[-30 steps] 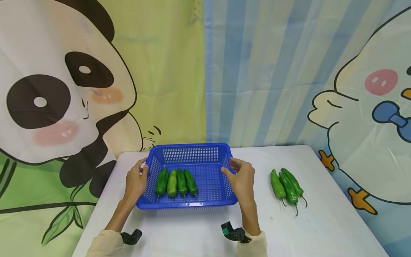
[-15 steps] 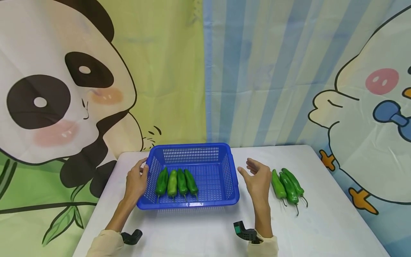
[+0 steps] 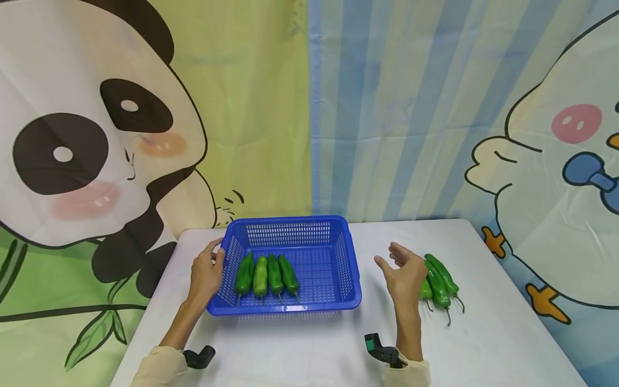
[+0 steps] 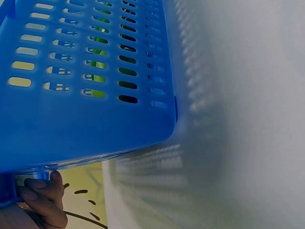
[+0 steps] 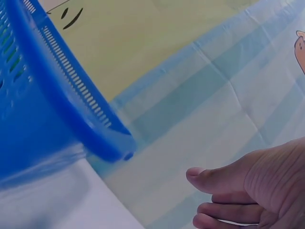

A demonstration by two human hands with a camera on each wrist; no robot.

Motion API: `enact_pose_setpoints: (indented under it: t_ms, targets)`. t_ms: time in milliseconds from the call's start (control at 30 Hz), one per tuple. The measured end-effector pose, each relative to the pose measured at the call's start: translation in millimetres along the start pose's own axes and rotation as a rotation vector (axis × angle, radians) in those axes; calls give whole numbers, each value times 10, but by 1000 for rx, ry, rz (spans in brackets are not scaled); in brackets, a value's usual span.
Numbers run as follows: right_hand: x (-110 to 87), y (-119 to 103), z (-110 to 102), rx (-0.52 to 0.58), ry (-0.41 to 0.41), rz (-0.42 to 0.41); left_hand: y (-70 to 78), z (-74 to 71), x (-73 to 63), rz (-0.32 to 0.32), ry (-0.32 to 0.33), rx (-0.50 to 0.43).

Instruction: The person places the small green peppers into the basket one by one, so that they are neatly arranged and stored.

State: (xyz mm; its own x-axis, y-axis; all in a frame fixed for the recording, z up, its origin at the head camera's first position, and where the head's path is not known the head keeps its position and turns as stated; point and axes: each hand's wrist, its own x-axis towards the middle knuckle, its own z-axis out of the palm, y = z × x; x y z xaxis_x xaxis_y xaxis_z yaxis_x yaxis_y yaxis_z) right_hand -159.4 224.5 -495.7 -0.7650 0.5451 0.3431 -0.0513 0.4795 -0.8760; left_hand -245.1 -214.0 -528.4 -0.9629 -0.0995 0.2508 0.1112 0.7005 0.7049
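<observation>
A blue plastic basket [image 3: 319, 307] with slotted walls stands in the middle of the head view. Several green peppers [image 3: 260, 277] lie side by side in its left half. My left hand [image 3: 205, 274] holds the basket's left rim; in the left wrist view its curled fingers [image 4: 45, 198] are at the rim. To the right of the basket, my right hand [image 3: 406, 275] is in the air with thumb and fingers apart, holding nothing. It partly hides the leftmost of three green peppers [image 3: 439, 287] grouped on the table.
The white table [image 3: 493, 333] reaches back to a curtain [image 3: 387, 107] printed with a panda and a white bird. Both wrists carry a small black device [image 3: 382, 352] at the sleeve.
My right hand has left the basket's right rim and moved right, toward the three peppers. The left hand and the basket have stayed in place.
</observation>
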Motion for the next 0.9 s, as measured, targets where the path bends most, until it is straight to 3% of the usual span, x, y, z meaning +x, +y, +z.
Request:
enact_pose_setpoints:
  t_ms: [500,767,900]
  targets:
    - [22,328,-110,-120,78,23,4,-9,-28,-17,-10,9]
    - [33,435,-165,-166,149,108,9,-16,-37,-13,-9,4]
    - [41,511,-175,-177,181,110,6,-8,-21,-6,-2,5]
